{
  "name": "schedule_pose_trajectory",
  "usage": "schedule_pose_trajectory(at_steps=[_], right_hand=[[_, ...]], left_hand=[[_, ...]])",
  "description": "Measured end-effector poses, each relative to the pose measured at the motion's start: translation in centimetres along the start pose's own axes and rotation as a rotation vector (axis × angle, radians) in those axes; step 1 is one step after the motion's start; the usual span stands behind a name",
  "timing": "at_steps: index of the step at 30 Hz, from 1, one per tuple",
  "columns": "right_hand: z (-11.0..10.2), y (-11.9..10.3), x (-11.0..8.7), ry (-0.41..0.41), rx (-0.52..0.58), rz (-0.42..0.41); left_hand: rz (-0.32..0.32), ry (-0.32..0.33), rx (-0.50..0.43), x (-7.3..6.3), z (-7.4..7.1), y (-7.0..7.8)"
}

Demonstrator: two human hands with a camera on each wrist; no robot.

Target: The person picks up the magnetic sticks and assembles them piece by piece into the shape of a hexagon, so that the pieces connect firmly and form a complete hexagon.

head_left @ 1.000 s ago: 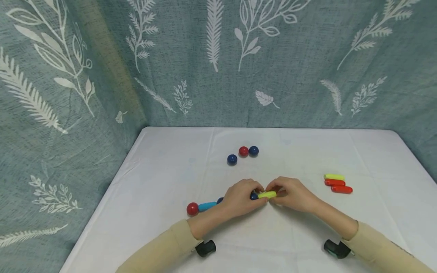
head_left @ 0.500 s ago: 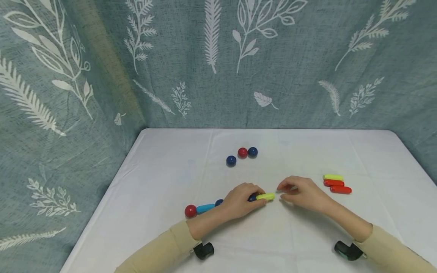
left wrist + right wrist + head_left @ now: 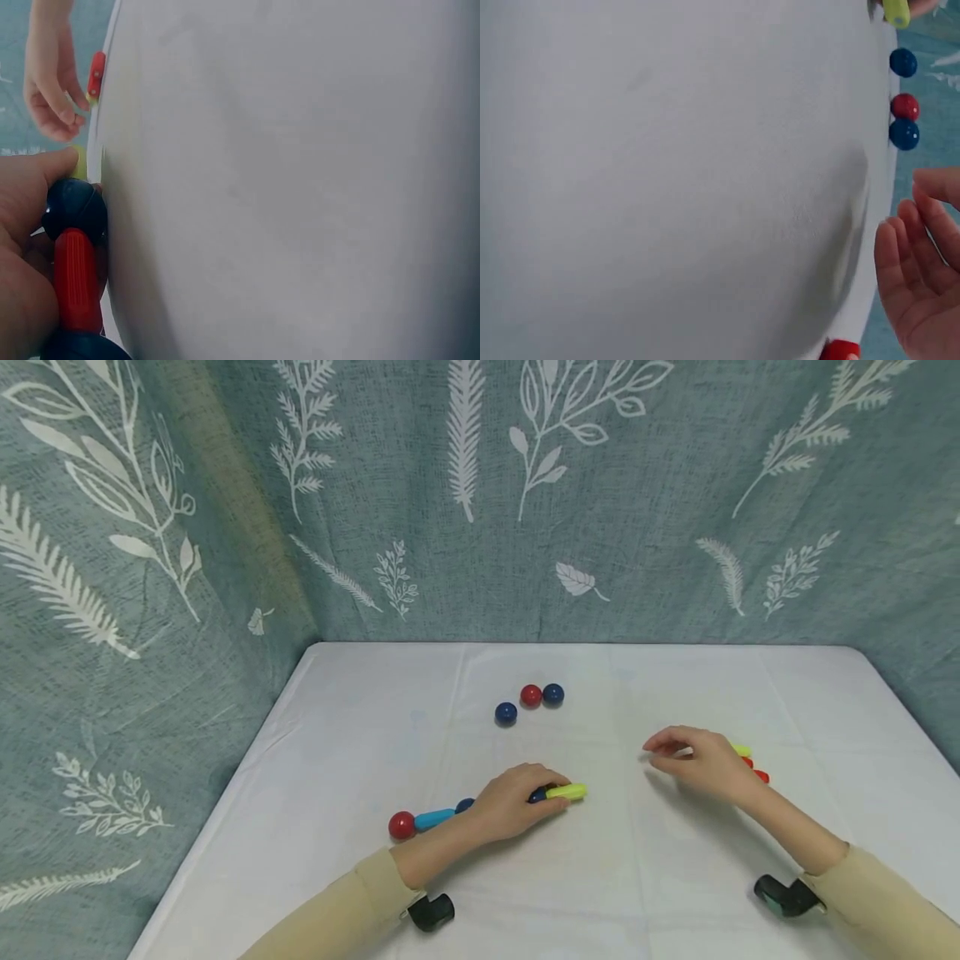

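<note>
My left hand [image 3: 510, 802] grips a chain of joined balls and rods lying on the white table. From its left end the chain runs red ball [image 3: 402, 825], light blue rod [image 3: 433, 819], dark blue ball [image 3: 465, 805]. A ribbed red rod [image 3: 76, 277] and another dark blue ball [image 3: 75, 208] follow in the left wrist view. Past my left fingertips sticks the yellow-green end rod [image 3: 567, 792]. My right hand [image 3: 701, 764] hovers over the table with nothing in it, fingers loosely bent, partly hiding the loose rods behind it.
Toward the back lie a loose dark blue ball [image 3: 506, 713], a red ball [image 3: 531, 696] and a second dark blue ball [image 3: 553, 695]. At right are a yellow-green rod [image 3: 741, 749] and two red rods [image 3: 762, 777]. A patterned green curtain [image 3: 435, 568] borders the table.
My right hand has let go of the yellow-green end rod and moved right, near the loose rods. My left hand, still gripping the chain, has shifted slightly left with it.
</note>
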State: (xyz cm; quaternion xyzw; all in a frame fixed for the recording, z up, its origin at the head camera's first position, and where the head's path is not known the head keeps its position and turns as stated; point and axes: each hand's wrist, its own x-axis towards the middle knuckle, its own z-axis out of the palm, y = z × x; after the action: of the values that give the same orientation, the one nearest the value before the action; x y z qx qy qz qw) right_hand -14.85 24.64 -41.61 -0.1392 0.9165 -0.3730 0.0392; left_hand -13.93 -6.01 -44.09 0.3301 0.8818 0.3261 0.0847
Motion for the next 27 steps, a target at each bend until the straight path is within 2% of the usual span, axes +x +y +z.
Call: schedule_pose_trajectory(at_steps=[7,12,16,23,27], right_hand=[[1.4,-0.1,3.2,-0.009,0.111,0.095],[3.1,-1.3,6.2,-0.007,0.144,0.103],[4.5,-2.3,8.3,0.012,0.131,0.034],[6.2,-4.0,11.1,0.034,0.063,-0.137],[6.6,-4.5,12.2,0.035,0.004,-0.184]], left_hand=[[-0.037,-0.004,-0.002,-0.4,-0.3,-0.3],[-0.041,-0.015,0.001,-0.5,-0.4,-0.4],[-0.033,-0.026,0.013,-0.5,-0.5,-0.4],[0.0,-0.021,0.019,-0.5,-0.5,-0.5],[0.002,-0.02,0.026,-0.5,-0.4,-0.6]])
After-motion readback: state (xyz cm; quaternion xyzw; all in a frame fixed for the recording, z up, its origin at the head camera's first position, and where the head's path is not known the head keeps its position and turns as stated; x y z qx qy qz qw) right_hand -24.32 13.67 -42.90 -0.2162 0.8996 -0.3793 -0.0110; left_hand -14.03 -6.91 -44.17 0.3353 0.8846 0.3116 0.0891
